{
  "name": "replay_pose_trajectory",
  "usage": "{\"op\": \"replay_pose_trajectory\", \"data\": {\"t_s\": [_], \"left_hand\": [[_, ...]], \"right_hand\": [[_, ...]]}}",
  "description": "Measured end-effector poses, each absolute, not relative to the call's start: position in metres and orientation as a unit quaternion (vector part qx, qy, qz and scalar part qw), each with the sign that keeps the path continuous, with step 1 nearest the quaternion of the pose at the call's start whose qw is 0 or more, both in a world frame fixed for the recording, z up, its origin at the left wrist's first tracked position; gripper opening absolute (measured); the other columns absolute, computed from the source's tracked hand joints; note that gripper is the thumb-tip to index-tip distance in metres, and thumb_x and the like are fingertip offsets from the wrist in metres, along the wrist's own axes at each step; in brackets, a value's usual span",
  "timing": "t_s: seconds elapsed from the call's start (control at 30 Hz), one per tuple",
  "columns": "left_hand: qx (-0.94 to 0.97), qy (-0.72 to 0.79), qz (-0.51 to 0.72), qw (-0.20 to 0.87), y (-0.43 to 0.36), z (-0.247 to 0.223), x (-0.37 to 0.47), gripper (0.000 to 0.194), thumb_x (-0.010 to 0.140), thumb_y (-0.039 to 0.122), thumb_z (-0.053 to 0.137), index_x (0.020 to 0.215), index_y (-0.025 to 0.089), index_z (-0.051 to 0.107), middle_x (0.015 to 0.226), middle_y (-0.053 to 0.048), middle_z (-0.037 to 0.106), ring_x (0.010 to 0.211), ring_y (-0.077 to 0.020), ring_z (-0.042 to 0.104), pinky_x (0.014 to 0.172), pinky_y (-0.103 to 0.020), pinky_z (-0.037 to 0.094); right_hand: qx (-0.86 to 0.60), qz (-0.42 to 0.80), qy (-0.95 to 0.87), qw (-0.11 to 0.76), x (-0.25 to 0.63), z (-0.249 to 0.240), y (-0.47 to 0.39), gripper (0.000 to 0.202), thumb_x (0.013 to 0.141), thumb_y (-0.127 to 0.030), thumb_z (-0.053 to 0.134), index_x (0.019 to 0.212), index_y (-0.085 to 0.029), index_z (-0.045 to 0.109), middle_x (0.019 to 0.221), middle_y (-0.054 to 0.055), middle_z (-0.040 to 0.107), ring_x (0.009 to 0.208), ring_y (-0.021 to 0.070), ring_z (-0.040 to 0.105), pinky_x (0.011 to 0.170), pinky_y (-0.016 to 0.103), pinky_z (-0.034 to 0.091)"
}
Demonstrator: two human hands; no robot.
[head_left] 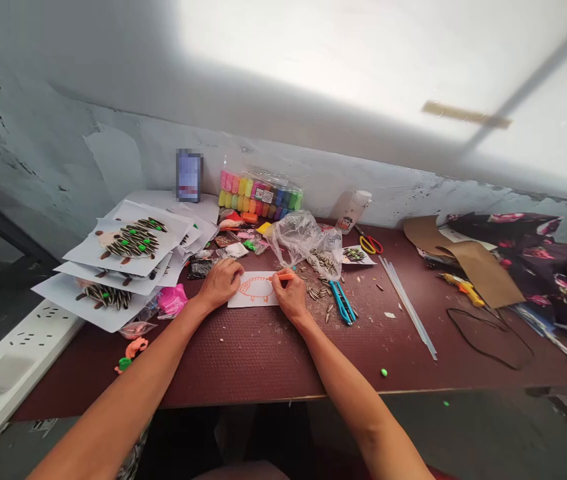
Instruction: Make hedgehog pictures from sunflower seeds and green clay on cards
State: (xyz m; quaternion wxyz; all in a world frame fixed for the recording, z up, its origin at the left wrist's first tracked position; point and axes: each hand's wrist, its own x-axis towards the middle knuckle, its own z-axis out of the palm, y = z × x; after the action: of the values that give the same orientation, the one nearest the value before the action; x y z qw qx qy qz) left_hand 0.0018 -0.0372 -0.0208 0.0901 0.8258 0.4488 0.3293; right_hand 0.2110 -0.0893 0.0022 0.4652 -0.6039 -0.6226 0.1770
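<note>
A small white paper card with an orange outline drawing lies on the dark red table. My left hand rests flat-curled on the card's left edge, holding it down. My right hand grips an orange marker whose tip sits at the card's right side. Loose sunflower seeds lie scattered just right of my right hand, beside a crumpled clear plastic bag with more seeds in it.
Stacked white sheets with seed-covered hedgehog pictures sit at the left. A bag of coloured clay sticks, a phone, a glue bottle, scissors, a blue cutter, glue sticks, brown paper and floral cloth surround the work spot.
</note>
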Motion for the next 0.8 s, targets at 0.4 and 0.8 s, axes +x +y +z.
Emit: {"op": "replay_pose_trajectory", "data": {"t_s": [0.4,0.8], "left_hand": [[0.829,0.442,0.330,0.090,-0.0396,-0.0213,0.0017,0.017,0.083,0.010,0.048,0.083,0.019,0.062,0.086,-0.007,0.061,0.086,-0.0253,0.057,0.079,-0.039,0.047],[0.825,0.445,0.337,0.092,-0.0399,-0.0221,0.0025,0.019,0.084,0.011,0.046,0.084,0.019,0.063,0.086,-0.008,0.061,0.086,-0.0256,0.058,0.079,-0.040,0.048]], "right_hand": [[-0.601,0.178,-0.628,0.461,0.2116,0.0010,-0.0884,0.027,0.086,-0.040,0.051,0.071,-0.021,0.061,0.064,0.003,0.067,0.056,0.0163,0.059,0.057,0.026,0.041],[-0.591,0.190,-0.632,0.463,0.2112,0.0028,-0.0897,0.026,0.087,-0.038,0.051,0.072,-0.021,0.062,0.069,0.005,0.071,0.058,0.0167,0.061,0.058,0.027,0.044]]}}
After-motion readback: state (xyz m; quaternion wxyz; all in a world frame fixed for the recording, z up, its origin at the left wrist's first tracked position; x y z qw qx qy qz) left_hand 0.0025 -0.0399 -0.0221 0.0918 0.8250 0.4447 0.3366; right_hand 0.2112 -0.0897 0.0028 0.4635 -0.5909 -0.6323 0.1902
